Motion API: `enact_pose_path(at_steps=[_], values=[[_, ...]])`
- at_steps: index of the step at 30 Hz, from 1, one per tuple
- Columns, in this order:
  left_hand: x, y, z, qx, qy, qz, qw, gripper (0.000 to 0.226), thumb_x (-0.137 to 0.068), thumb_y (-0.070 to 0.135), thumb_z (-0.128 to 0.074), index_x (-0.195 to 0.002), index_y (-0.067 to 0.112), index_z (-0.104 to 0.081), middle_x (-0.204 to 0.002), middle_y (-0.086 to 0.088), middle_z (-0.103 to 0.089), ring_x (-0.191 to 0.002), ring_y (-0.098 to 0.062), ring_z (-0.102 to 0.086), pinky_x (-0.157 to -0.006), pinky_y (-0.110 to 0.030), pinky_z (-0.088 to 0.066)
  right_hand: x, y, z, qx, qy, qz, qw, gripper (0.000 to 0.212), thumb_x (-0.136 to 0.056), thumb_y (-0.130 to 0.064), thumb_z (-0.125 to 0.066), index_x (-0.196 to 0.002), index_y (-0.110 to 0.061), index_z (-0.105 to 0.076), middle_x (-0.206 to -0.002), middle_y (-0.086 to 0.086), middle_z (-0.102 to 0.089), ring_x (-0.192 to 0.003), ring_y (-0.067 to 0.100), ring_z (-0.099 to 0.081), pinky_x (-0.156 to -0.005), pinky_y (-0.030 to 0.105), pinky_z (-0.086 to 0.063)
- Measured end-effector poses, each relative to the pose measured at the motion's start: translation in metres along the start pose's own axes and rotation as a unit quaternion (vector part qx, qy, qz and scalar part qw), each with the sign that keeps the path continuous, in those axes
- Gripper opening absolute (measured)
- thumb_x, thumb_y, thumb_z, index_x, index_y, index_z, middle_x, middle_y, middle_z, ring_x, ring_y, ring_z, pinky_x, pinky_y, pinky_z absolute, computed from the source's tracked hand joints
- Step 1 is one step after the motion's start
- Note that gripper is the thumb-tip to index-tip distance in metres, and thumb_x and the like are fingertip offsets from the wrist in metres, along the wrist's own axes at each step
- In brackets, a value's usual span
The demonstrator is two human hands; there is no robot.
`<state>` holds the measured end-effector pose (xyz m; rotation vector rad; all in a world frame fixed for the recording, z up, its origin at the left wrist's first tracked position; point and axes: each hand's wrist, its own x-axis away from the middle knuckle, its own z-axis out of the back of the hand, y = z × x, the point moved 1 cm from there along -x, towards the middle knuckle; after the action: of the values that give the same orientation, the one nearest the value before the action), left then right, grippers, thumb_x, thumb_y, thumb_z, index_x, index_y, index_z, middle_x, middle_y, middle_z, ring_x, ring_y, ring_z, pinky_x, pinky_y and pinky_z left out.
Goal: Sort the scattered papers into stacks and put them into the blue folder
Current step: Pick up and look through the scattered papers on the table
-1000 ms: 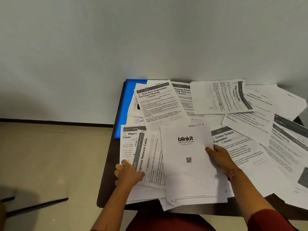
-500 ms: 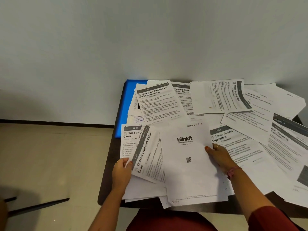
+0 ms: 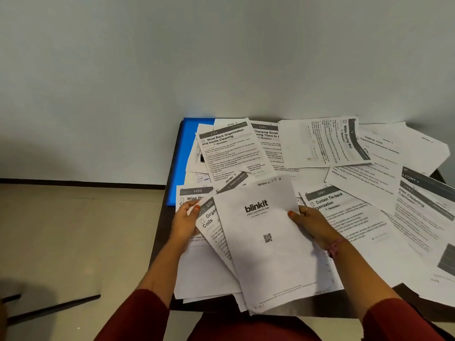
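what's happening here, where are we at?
A person is gathering loose papers on a dark table. The left hand pinches the corner of the "Organize Network Cable Coils" sheet, and the right hand holds the edge of the blinkit sheet lying on top of it. Many other printed sheets are spread across the table unsorted. The blue folder lies at the far left, mostly buried under papers, with nothing visibly filed yet.
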<state>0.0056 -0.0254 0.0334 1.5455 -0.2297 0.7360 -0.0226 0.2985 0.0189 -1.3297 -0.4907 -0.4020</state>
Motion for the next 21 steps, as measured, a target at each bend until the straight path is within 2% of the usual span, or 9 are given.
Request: enact_pose_path(at_steps=[3, 6, 8, 10, 12, 16, 18, 20, 21], values=[[-0.010, 0.009, -0.017, 0.013, -0.021, 0.018, 1.000, 0.013, -0.098, 0.021, -0.052, -0.111, 0.025, -0.055, -0.103, -0.006, -0.067, -0.091, -0.023, -0.068, -0.075, -0.042, -0.059, -0.004, 0.000, -0.008, 0.026, -0.009, -0.003, 1.000, 0.023, -0.094, -0.007, -0.057, -0.115, -0.007, -0.065, -0.111, 0.011, -0.069, -0.103, 0.026, -0.066, -0.098, 0.041, -0.049], [-0.020, 0.010, -0.027, 0.050, -0.016, 0.046, 0.998, 0.016, -0.099, 0.022, -0.052, -0.115, 0.023, -0.056, -0.114, -0.012, -0.065, -0.103, -0.028, -0.066, -0.086, -0.048, -0.056, -0.007, 0.001, -0.016, 0.034, -0.012, -0.008, 0.999, 0.027, -0.094, -0.006, -0.056, -0.120, -0.003, -0.062, -0.114, 0.011, -0.067, -0.104, 0.025, -0.064, -0.099, 0.038, -0.047], [-0.023, 0.009, -0.032, 0.104, -0.004, 0.060, 0.993, 0.025, -0.097, 0.022, -0.054, -0.122, 0.018, -0.055, -0.118, -0.014, -0.064, -0.105, -0.028, -0.065, -0.087, -0.046, -0.055, -0.012, 0.003, -0.018, 0.035, -0.005, -0.010, 0.999, 0.027, -0.094, -0.007, -0.056, -0.121, -0.005, -0.062, -0.116, 0.009, -0.067, -0.105, 0.024, -0.063, -0.099, 0.037, -0.047], [-0.023, 0.005, -0.035, 0.145, 0.003, 0.055, 0.988, 0.030, -0.095, 0.019, -0.059, -0.124, 0.014, -0.055, -0.117, -0.010, -0.065, -0.103, -0.025, -0.066, -0.085, -0.042, -0.056, -0.013, 0.001, -0.021, 0.028, 0.003, -0.008, 1.000, 0.027, -0.094, -0.006, -0.056, -0.120, -0.005, -0.062, -0.113, 0.008, -0.067, -0.104, 0.023, -0.063, -0.093, 0.031, -0.048], [-0.020, -0.001, -0.036, 0.160, 0.006, 0.050, 0.986, 0.027, -0.091, 0.013, -0.064, -0.117, 0.016, -0.057, -0.116, -0.005, -0.067, -0.103, -0.025, -0.066, -0.089, -0.045, -0.055, -0.017, 0.001, -0.023, 0.014, 0.016, -0.009, 1.000, 0.023, -0.093, -0.004, -0.057, -0.115, -0.006, -0.064, -0.111, 0.009, -0.068, -0.101, 0.024, -0.064, -0.087, 0.027, -0.050], [-0.015, -0.014, -0.037, 0.103, 0.062, 0.031, 0.992, 0.034, -0.087, 0.008, -0.067, -0.120, 0.010, -0.061, -0.113, -0.005, -0.069, -0.101, -0.025, -0.067, -0.089, -0.044, -0.055, -0.030, 0.002, -0.026, 0.012, 0.036, 0.003, 0.999, 0.014, -0.087, -0.005, -0.066, -0.099, -0.014, -0.068, -0.104, 0.007, -0.072, -0.102, 0.026, -0.067, -0.098, 0.045, -0.049], [-0.014, -0.015, -0.040, 0.072, 0.078, 0.018, 0.994, 0.032, -0.087, 0.010, -0.068, -0.118, 0.008, -0.061, -0.110, -0.005, -0.069, -0.099, -0.025, -0.067, -0.085, -0.040, -0.057, -0.037, 0.000, -0.029, 0.006, 0.046, -0.001, 0.999, 0.023, -0.085, -0.006, -0.068, -0.108, -0.010, -0.065, -0.106, 0.007, -0.071, -0.104, 0.025, -0.066, -0.099, 0.042, -0.049], [-0.015, -0.016, -0.044, 0.027, 0.082, 0.000, 0.996, 0.025, -0.088, 0.015, -0.067, -0.112, 0.010, -0.061, -0.107, -0.006, -0.068, -0.098, -0.025, -0.065, -0.086, -0.042, -0.056, -0.039, -0.006, -0.035, 0.017, 0.062, 0.000, 0.998, 0.033, -0.084, -0.009, -0.071, -0.116, -0.008, -0.060, -0.109, 0.007, -0.069, -0.106, 0.023, -0.064, -0.097, 0.036, -0.049], [-0.016, -0.016, -0.045, 0.009, 0.083, -0.009, 0.997, 0.018, -0.089, 0.016, -0.066, -0.106, 0.012, -0.061, -0.103, -0.004, -0.067, -0.096, -0.025, -0.065, -0.087, -0.043, -0.055, -0.041, -0.007, -0.037, 0.029, 0.074, 0.002, 0.997, 0.036, -0.083, -0.011, -0.072, -0.117, -0.009, -0.060, -0.110, 0.007, -0.068, -0.106, 0.023, -0.064, -0.097, 0.038, -0.049]])
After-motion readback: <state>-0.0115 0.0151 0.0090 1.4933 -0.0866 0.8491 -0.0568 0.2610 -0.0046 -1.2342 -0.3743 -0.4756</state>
